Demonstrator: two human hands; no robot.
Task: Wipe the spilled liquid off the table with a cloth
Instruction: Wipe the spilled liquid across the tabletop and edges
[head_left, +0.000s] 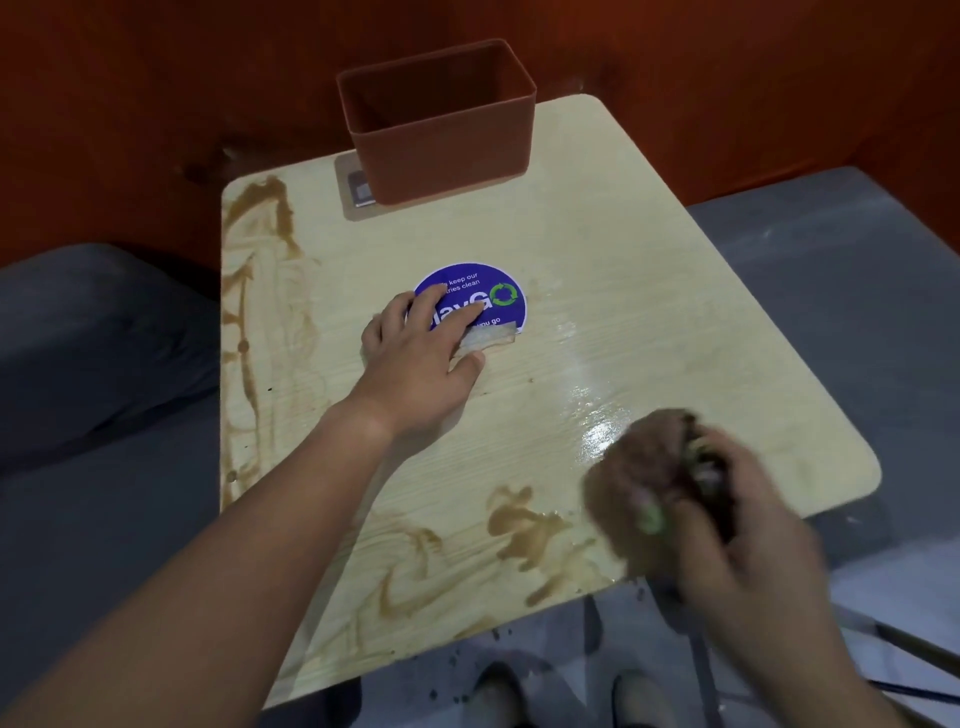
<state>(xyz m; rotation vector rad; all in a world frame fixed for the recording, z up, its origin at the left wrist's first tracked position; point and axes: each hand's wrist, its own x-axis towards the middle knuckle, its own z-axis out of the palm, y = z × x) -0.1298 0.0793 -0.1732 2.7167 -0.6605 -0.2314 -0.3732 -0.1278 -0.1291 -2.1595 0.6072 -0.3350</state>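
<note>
The left hand (415, 348) lies flat, fingers straight, on the round blue sticker (498, 301) of the pale wooden table (649, 260). The right hand (727, 525), blurred, seems to clutch a brown cloth (639, 478) beside brown spilled liquid (519, 525) at the near edge

Brown liquid (519, 525) is smeared along the left and near edges of the light wooden desk (649, 270). A wadded brown cloth (639, 467), blurry, sits near the right corner.
</note>
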